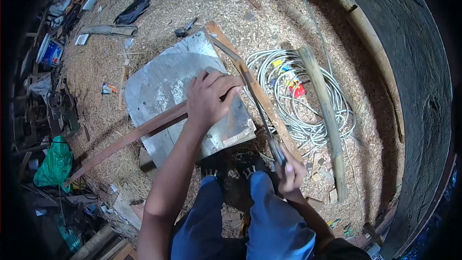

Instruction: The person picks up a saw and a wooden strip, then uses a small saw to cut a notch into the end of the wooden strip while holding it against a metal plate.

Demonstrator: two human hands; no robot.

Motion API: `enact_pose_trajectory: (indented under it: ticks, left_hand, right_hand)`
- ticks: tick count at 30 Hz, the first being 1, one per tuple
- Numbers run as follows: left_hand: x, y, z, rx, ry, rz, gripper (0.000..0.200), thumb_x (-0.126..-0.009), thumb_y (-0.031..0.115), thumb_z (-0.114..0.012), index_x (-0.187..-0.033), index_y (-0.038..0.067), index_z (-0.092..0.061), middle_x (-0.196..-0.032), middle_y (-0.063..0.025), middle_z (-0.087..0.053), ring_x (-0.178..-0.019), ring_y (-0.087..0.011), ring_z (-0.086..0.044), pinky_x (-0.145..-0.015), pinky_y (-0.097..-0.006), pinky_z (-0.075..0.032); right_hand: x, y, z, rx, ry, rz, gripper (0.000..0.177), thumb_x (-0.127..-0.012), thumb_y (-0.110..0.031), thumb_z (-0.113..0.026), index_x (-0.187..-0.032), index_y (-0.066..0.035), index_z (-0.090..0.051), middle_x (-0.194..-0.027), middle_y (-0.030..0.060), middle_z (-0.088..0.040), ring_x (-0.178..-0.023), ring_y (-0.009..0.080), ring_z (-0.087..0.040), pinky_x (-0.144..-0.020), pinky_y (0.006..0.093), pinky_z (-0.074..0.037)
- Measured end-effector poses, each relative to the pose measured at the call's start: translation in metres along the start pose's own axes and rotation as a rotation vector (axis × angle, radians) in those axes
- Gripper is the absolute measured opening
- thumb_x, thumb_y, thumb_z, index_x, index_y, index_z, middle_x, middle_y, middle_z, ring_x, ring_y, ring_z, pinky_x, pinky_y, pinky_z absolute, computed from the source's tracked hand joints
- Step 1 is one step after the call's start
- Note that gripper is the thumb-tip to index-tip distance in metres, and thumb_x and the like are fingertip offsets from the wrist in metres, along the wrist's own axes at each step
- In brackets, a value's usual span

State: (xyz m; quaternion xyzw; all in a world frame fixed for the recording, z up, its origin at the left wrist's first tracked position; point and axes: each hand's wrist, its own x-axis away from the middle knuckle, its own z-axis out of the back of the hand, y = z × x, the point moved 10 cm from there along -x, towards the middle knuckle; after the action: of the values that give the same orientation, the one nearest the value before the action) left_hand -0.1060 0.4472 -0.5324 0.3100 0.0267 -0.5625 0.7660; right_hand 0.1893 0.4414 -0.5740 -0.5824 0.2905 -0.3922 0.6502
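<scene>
My left hand [209,97] is closed over a long, curved reddish-brown piece of wood [161,119], pressing it on a worn, grey metal-looking work surface [159,74]. The wood's far end reaches out past the surface toward the lower left. My right hand [291,175] grips the handle end of a handsaw, slightly blurred. The narrow, dark saw blade [262,113] slants up and left across the near end of the wood, by my left fingertips. Beneath the blade runs a straight light-brown wooden strip [269,106], along the right edge of the surface.
A coil of grey cable [269,70] lies on the right, with a bare wooden pole [321,101] across it. Wood shavings cover the ground. A green plastic bag [54,163] and piled scrap line the left. A large dark timber [418,91] curves along the right.
</scene>
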Motion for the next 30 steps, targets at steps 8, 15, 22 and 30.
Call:
enact_pose_trajectory:
  ticks: [8, 15, 22, 30]
  left_hand:
    - [0.000, 0.002, -0.003, -0.019, -0.003, -0.007, 0.023, -0.082, 0.028, -0.084, -0.101, 0.015, -0.080, -0.092, -0.0018, -0.067, -0.089, -0.0266, -0.062, -0.078, -0.0399, -0.048]
    - [0.002, 0.004, 0.001, 0.037, -0.003, 0.002, 0.023, -0.082, 0.029, -0.084, -0.101, 0.016, -0.080, -0.092, -0.0014, -0.068, -0.090, -0.0267, -0.062, -0.080, -0.0410, -0.048]
    - [0.000, -0.002, -0.001, -0.019, 0.004, 0.022, 0.024, -0.082, 0.030, -0.084, -0.101, 0.015, -0.080, -0.093, -0.0017, -0.068, -0.091, -0.0273, -0.063, -0.082, -0.0408, -0.048]
    - [0.000, -0.001, -0.005, -0.028, -0.025, 0.005, 0.025, -0.083, 0.031, -0.084, -0.101, 0.013, -0.080, -0.093, -0.0027, -0.068, -0.090, -0.0279, -0.063, -0.080, -0.0414, -0.048]
  right_hand:
    - [-0.019, 0.011, -0.007, -0.026, -0.019, 0.025, 0.059, -0.110, -0.036, -0.046, -0.142, 0.012, -0.058, -0.068, 0.0036, -0.057, -0.049, 0.0054, -0.040, -0.046, 0.0252, -0.028]
    - [0.002, -0.002, -0.001, 0.006, -0.040, 0.019, 0.059, -0.110, -0.034, -0.046, -0.143, 0.012, -0.056, -0.067, 0.0017, -0.056, -0.049, 0.0054, -0.038, -0.047, 0.0253, -0.027]
    - [0.007, 0.004, 0.002, -0.024, -0.025, 0.024, 0.053, -0.109, -0.029, -0.048, -0.142, 0.011, -0.059, -0.061, -0.0011, -0.051, -0.050, 0.0063, -0.040, -0.048, 0.0255, -0.030]
    - [-0.032, 0.017, -0.012, -0.130, -0.005, 0.011, 0.047, -0.106, -0.018, -0.050, -0.142, 0.011, -0.059, -0.070, 0.0019, -0.063, -0.054, 0.0047, -0.043, -0.052, 0.0240, -0.035]
